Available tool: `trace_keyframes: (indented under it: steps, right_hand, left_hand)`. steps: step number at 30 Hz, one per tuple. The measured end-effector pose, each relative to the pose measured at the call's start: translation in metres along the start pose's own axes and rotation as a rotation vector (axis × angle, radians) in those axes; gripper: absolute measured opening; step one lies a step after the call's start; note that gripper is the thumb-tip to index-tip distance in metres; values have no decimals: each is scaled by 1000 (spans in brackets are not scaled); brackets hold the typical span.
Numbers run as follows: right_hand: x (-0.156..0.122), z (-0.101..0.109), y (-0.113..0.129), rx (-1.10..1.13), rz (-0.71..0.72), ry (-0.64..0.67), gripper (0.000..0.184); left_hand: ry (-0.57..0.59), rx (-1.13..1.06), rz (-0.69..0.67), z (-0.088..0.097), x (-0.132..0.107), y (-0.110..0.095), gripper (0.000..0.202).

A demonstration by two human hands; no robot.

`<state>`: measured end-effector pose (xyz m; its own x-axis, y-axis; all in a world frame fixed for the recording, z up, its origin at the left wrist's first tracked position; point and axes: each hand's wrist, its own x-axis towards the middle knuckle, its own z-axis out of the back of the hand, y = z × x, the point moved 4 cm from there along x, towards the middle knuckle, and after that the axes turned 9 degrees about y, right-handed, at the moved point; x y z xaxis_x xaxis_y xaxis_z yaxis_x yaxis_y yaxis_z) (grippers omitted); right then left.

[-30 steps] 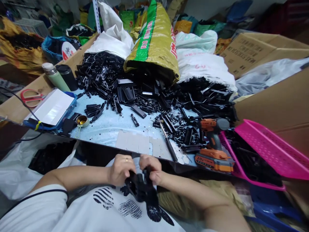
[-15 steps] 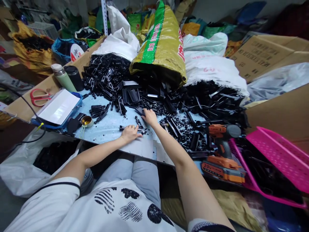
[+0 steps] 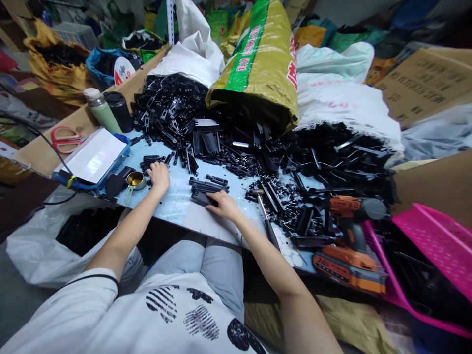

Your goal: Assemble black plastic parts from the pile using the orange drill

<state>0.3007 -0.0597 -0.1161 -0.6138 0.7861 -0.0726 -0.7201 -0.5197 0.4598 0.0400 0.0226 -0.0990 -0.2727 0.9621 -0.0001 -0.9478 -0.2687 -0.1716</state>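
Note:
My left hand (image 3: 159, 177) is at the left, its fingers curled down at the edge of a small bundle of black plastic parts (image 3: 152, 160). Whatever its fingertips may hold is hidden. In the middle of the light blue worktop (image 3: 173, 204), my right hand (image 3: 223, 204) grips a flat black slotted piece (image 3: 201, 197) between thumb and fingers. That piece lies against other slim black parts (image 3: 209, 186). A narrow black linkage part (image 3: 217, 180) rests just beyond them. To the right of this hand lies a hammer (image 3: 267, 221) with a dark handle.
Heaped black parts (image 3: 165, 108) spill from sacks at the back, under a yellow-green sack (image 3: 254, 64). Loose screws (image 3: 283, 201) cover the right side, beside an orange cordless drill (image 3: 350, 246) and pink basket (image 3: 435, 246). A small metal cup (image 3: 135, 181) and scissors (image 3: 66, 140) are left.
My left hand has moved left from the middle to the small bundle. My right hand has come nearer to me with the flat black piece. The hammer now shows more fully.

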Motion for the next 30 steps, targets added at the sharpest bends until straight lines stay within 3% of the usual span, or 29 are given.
trace_keyframes:
  steps: [3,6,10,13,15,18,23,26,30]
  right_hand:
    - [4,6,-24,221,-138,-53,49]
    - [-14,11,-34,374,-189,3,57]
    - [-37,6,-15,111,-115,-5,60]
    - [-34,-6,1,-11,-118,-40,53]
    - [-30,-10,7,108,-142,-86,49]
    - [-30,-11,13,483,-139,-161,56]
    - [-41,-12,19,1058,-203,-237,67]
    - [-45,-5,17,1157,-212,-355,70]
    - [-49,6,14,1078,-181,-309,66]
  left_hand:
    - [77,-115,-218,0,-20,-13,27]
    - [184,-367,-467,-7,-58,-33,30]
    - [289,-665,-577,-19,-110,-51,29]
    - [298,-796,-575,-23,-132,-58,30]
    - [340,-868,-564,-24,-140,-62,33]
    - [423,-949,-559,-21,-148,-68,38]
    - [317,-851,-660,-2,-156,-79,35]
    - [334,-811,-726,7,-157,-85,34]
    - [296,-767,-768,15,-160,-88,36]
